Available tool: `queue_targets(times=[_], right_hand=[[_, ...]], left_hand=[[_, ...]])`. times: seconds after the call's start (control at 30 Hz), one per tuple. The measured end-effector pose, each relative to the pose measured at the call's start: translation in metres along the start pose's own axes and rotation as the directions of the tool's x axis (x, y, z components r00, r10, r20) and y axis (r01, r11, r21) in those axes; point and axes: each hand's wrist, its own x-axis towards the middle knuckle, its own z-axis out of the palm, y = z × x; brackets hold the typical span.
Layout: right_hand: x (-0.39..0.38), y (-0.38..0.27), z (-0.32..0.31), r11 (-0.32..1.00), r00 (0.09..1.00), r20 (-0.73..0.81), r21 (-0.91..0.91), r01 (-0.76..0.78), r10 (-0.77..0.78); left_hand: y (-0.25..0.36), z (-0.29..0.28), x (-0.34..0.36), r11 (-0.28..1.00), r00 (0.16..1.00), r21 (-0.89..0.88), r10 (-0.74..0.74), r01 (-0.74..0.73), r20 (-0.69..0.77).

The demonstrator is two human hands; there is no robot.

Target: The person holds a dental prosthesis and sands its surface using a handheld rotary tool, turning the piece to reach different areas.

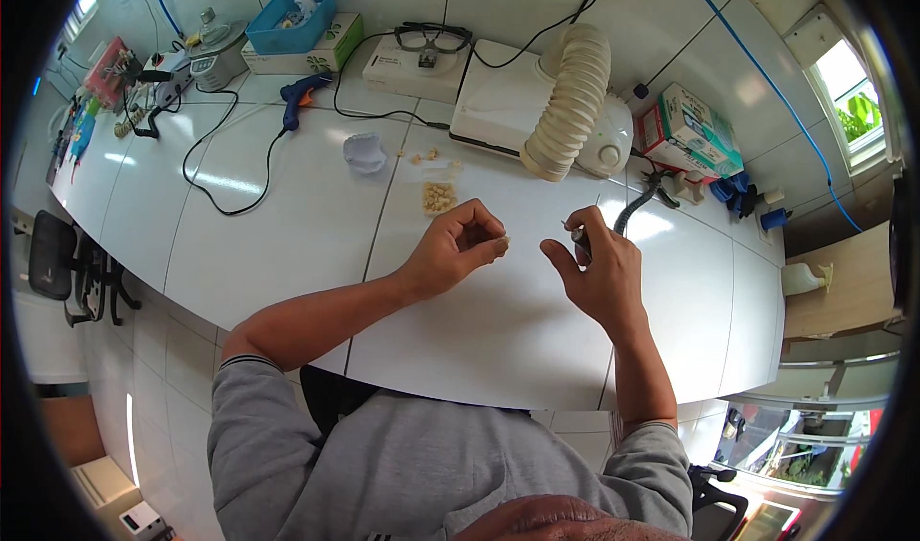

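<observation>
My left hand point(453, 251) is raised over the white table, thumb and forefinger pinched on a tiny pale piece point(507, 241), mostly hidden by the fingertips. To its right, my right hand point(604, 268) is curled around a dark rotary handpiece point(581, 241), its thin tip pointing left toward my left hand. A ribbed dark cord point(628, 213) runs from behind the right hand. The two hands are apart. Beyond my left hand lies a clear bag point(439, 198) of small cream, tooth-like pieces. A few loose pieces point(417, 158) and a white plaster dental cast point(364, 153) lie farther back.
A white machine point(498, 100) with a ribbed cream hose point(572, 100) stands at the back. Left of it are a boxed pair of glasses point(431, 41), a blue glue gun point(305, 95) with a cord, and a blue basket point(292, 22). Cartons point(690, 134) stand at the right.
</observation>
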Motion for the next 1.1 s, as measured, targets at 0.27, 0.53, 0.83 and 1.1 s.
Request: queue_targets(times=[0.27,0.53,0.83,1.1], right_hand=[[-0.022,0.001,0.023,0.998,0.994,0.096,0.041,-0.05,0.046],[-0.038,-0.003,0.036,0.985,0.998,-0.05,0.167,0.04,-0.032],[-0.039,0.011,0.042,0.953,0.968,-0.123,0.184,0.239,-0.219],[-0.041,0.018,0.048,0.938,0.954,-0.138,0.189,0.29,-0.267]], left_hand=[[0.006,0.008,-0.002,0.998,0.998,-0.032,-0.06,0.061,0.013],[-0.009,0.008,-0.012,0.999,0.998,0.033,0.036,-0.038,0.057],[-0.009,0.008,-0.013,1.0,0.99,-0.015,0.023,-0.021,0.136],[-0.006,0.01,-0.013,1.0,0.99,-0.004,-0.013,0.013,0.141]])
